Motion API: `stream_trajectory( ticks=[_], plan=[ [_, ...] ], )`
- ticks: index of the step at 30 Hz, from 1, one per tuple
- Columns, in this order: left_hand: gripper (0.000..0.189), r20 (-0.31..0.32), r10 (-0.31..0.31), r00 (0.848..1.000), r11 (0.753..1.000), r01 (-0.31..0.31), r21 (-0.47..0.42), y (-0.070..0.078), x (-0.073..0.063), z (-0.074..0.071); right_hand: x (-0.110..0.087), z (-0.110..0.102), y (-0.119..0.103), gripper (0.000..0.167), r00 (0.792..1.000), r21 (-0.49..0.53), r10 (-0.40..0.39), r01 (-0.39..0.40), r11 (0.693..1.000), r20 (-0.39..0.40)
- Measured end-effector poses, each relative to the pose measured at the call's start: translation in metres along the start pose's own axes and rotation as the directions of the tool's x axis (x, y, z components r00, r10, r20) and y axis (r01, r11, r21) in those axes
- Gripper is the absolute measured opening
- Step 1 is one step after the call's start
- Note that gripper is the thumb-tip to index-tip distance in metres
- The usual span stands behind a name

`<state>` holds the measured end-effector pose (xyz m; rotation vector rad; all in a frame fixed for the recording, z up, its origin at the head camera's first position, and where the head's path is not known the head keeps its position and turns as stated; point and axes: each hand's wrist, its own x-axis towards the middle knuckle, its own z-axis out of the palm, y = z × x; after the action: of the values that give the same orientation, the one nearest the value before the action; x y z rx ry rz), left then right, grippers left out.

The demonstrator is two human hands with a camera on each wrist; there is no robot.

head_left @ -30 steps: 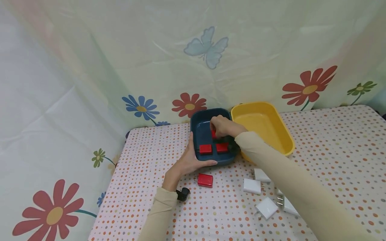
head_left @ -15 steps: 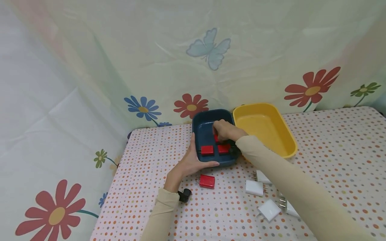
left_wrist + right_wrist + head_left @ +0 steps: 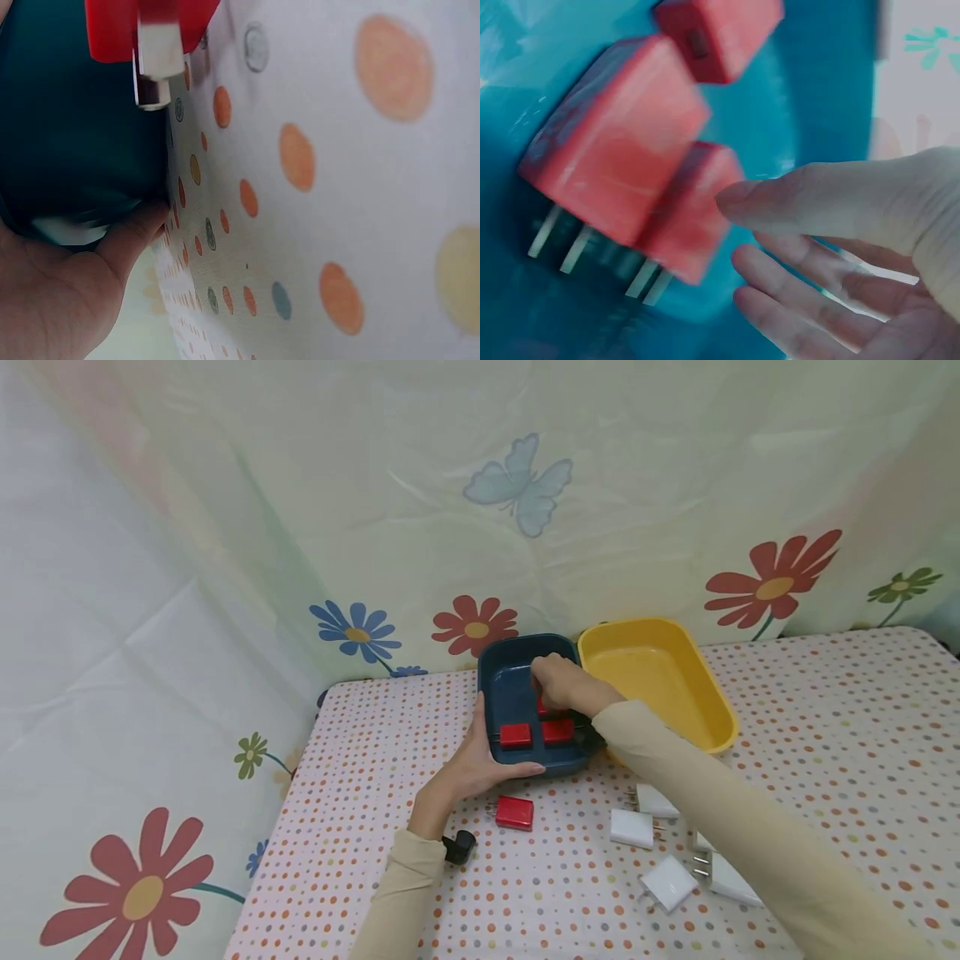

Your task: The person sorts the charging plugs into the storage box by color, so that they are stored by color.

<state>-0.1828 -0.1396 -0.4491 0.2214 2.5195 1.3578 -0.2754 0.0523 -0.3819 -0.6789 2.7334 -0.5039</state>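
In the head view, my left hand [image 3: 476,762] steadies a dark blue tray [image 3: 534,768] at its front left corner. The thumb lies straight along the front wall and the fingers along the left side. My right hand [image 3: 564,683] reaches down into this tray, over a red charger plug [image 3: 543,708]. In the right wrist view its thumb tip meets the end of a red charger plug [image 3: 697,217]; the other fingers sit loosely beside it. Two more red charger plugs, one left [image 3: 515,735] and one right [image 3: 557,731], lie in the tray's front half.
A yellow tray [image 3: 720,735] stands against the blue tray's right side. One red charger plug [image 3: 514,812] lies on the dotted tablecloth [image 3: 360,760] before the blue tray. Several white charger plugs [image 3: 632,828] lie at the right, some partly behind the right sleeve [image 3: 720,802].
My right hand has shifted slightly rightward inside the blue tray, and more of the red charger plug beneath it shows. The left hand keeps its place on the tray.
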Motion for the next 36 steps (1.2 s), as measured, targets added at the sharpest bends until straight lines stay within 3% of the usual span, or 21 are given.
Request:
stream_trajectory(
  ticks=[11,18,27,31,36],
  plan=[
    [0.133,0.007,0.019,1.000,0.999,-0.018,-0.035,-0.003,-0.004,-0.002,-0.057,-0.034,-0.052,0.035,0.979,0.053,-0.181,0.187,0.981,-0.096],
    [0.131,0.017,0.081,0.997,0.996,-0.080,-0.033,-0.004,-0.002,-0.001,-0.095,-0.037,-0.075,0.036,0.936,0.011,-0.300,0.307,0.952,-0.186],
    [0.132,0.049,0.041,0.998,0.998,-0.043,0.040,-0.001,-0.002,-0.005,-0.125,-0.003,-0.081,0.030,0.883,0.033,-0.409,0.427,0.903,-0.231],
    [0.132,0.037,0.068,0.997,0.997,-0.069,0.041,-0.001,0.000,-0.005,-0.134,0.021,-0.080,0.028,0.891,0.090,-0.428,0.444,0.892,-0.152],
    [0.135,0.010,0.095,0.995,0.995,-0.095,-0.007,-0.002,0.002,-0.002,-0.140,0.047,-0.074,0.035,0.907,0.093,-0.417,0.421,0.902,-0.060]
  ],
)
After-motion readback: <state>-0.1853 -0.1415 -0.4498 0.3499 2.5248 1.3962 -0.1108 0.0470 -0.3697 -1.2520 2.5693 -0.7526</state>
